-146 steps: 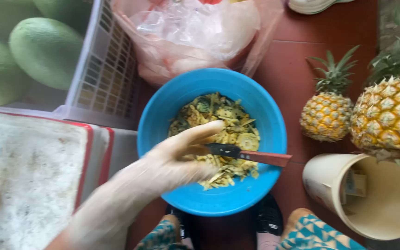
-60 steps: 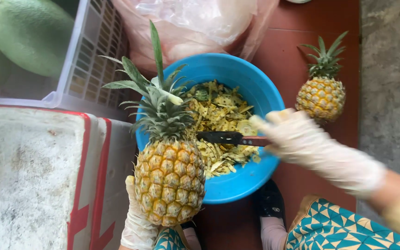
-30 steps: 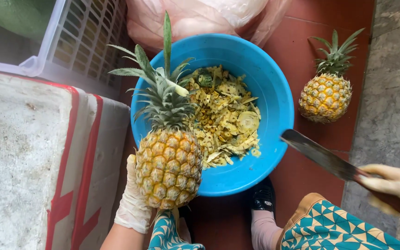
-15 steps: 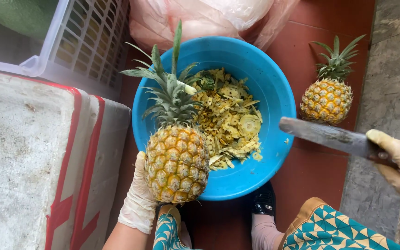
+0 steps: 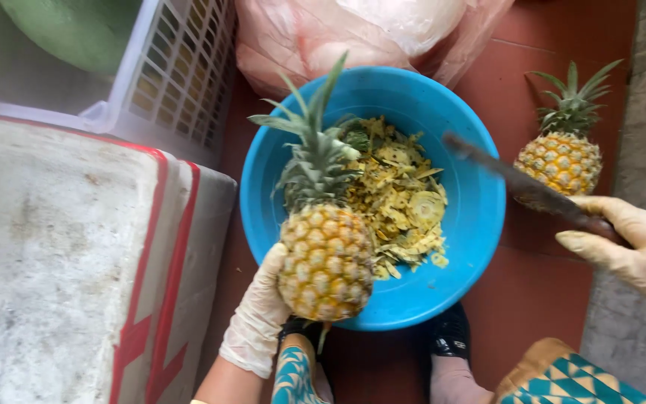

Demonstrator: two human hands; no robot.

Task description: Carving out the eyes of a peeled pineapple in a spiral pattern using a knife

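A: L hand point(image 5: 259, 322)?
B: Gloved, cupping the pineapple point(image 5: 325, 258) from below, fingers wrapping its side, crown pointing away over the blue basin point(image 5: 480, 224).
A: R hand point(image 5: 633, 243)?
B: Gloved too, fist closing round the knife point(image 5: 521, 187) handle, blade angling twd the basin rim.
A: Around them?
B: Peel scraps point(image 5: 401, 202) lying in the basin btwn both hands; second pineapple point(image 5: 562, 153) sitting on the floor just beyond the R hand; foam box point(image 5: 54, 262) sitting left of the L hand.
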